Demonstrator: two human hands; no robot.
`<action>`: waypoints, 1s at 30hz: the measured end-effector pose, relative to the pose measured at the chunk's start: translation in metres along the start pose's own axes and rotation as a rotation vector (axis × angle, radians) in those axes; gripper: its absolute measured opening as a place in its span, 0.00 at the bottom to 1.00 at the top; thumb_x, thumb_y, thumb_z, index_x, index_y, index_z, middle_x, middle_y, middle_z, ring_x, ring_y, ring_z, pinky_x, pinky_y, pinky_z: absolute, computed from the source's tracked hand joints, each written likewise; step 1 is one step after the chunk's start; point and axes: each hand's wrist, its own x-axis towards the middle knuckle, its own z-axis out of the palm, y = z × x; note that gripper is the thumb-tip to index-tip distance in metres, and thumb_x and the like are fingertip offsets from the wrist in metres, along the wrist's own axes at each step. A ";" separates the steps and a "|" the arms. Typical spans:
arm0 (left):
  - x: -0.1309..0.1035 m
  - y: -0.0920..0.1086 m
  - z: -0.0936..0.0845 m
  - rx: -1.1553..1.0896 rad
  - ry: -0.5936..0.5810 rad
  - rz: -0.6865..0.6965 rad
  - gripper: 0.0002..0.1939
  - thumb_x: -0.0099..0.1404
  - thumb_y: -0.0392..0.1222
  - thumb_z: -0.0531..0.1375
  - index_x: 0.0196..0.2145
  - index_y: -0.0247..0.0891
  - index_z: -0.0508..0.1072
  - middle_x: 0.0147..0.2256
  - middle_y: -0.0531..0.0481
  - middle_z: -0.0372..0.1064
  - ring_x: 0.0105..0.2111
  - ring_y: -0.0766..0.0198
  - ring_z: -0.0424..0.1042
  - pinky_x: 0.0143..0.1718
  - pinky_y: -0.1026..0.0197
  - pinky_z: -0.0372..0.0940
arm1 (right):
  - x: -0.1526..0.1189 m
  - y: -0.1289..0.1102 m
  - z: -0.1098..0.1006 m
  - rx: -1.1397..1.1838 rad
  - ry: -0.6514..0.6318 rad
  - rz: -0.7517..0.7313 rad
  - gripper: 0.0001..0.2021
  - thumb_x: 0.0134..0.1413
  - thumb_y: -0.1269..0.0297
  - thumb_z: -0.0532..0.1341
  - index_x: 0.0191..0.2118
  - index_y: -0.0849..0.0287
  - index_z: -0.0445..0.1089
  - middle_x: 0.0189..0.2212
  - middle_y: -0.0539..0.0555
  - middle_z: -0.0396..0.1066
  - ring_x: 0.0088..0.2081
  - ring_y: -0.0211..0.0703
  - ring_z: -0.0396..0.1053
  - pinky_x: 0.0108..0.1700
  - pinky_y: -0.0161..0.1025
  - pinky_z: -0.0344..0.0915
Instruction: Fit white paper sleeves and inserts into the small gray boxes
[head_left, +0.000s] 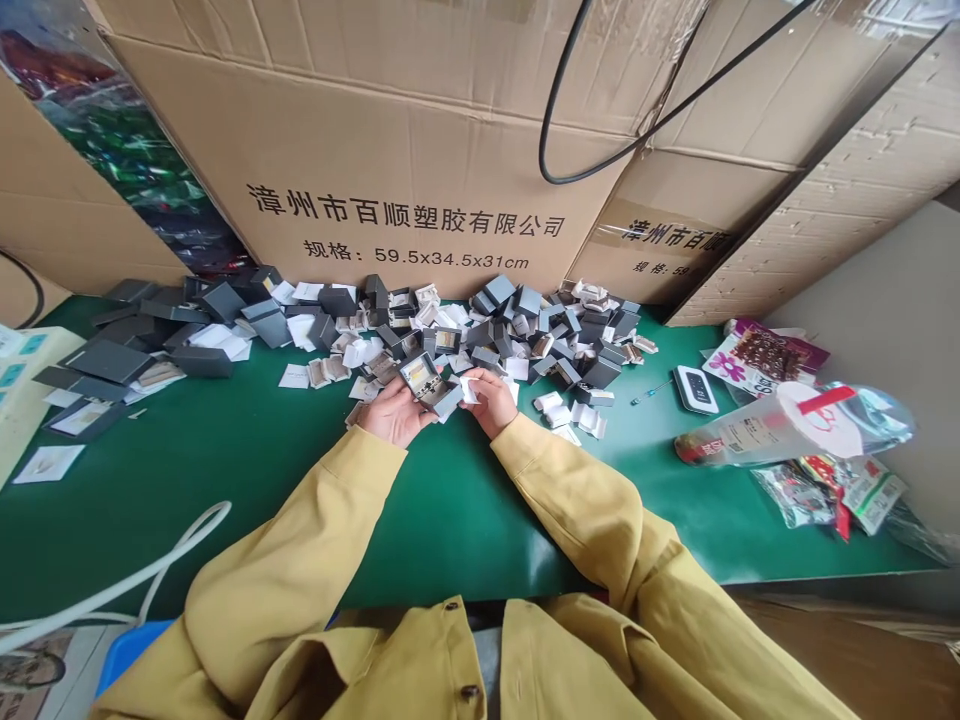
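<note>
My left hand (pixel 396 412) is closed around a small dark grey hinged box (pixel 441 396), whose lid stands up and shows a pale lining. At the box's right side my right hand (pixel 490 400) pinches a small white card (pixel 470 390) between thumb and fingers. Just beyond both hands lies a heap of similar grey boxes (pixel 495 292), mixed with white cards (pixel 295 376) and cream-coloured inserts (pixel 327 371). What sits inside the held box is too small to make out.
Larger grey boxes (pixel 109 358) are piled at the left of the green table (pixel 450 520). Cardboard cartons (pixel 405 130) stand behind, with a black cable (pixel 551 150) hanging down. On the right are a small white device (pixel 695 389), a drink cup (pixel 772 425) and snack packets (pixel 870 495).
</note>
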 end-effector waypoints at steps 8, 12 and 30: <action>0.007 -0.006 -0.002 -0.055 0.087 -0.107 0.24 0.59 0.54 0.57 0.51 0.44 0.62 0.52 0.41 0.64 0.46 0.51 0.69 0.42 0.45 0.68 | 0.006 0.006 -0.003 0.048 -0.006 -0.032 0.14 0.33 0.59 0.65 0.28 0.57 0.65 0.18 0.45 0.61 0.22 0.33 0.61 0.25 0.32 0.60; 0.014 -0.011 0.002 -0.054 0.071 -0.127 0.22 0.60 0.54 0.55 0.49 0.45 0.62 0.51 0.43 0.66 0.42 0.54 0.71 0.38 0.47 0.69 | 0.007 0.007 0.001 0.056 0.048 -0.055 0.18 0.30 0.55 0.67 0.29 0.56 0.64 0.21 0.45 0.63 0.25 0.33 0.62 0.27 0.32 0.60; 0.019 -0.012 0.014 -0.105 0.162 -0.209 0.22 0.62 0.49 0.56 0.53 0.49 0.62 0.47 0.49 0.68 0.43 0.52 0.70 0.42 0.43 0.69 | -0.012 0.007 0.005 -0.771 0.130 -0.740 0.09 0.49 0.58 0.61 0.29 0.57 0.72 0.20 0.47 0.60 0.23 0.33 0.56 0.27 0.33 0.56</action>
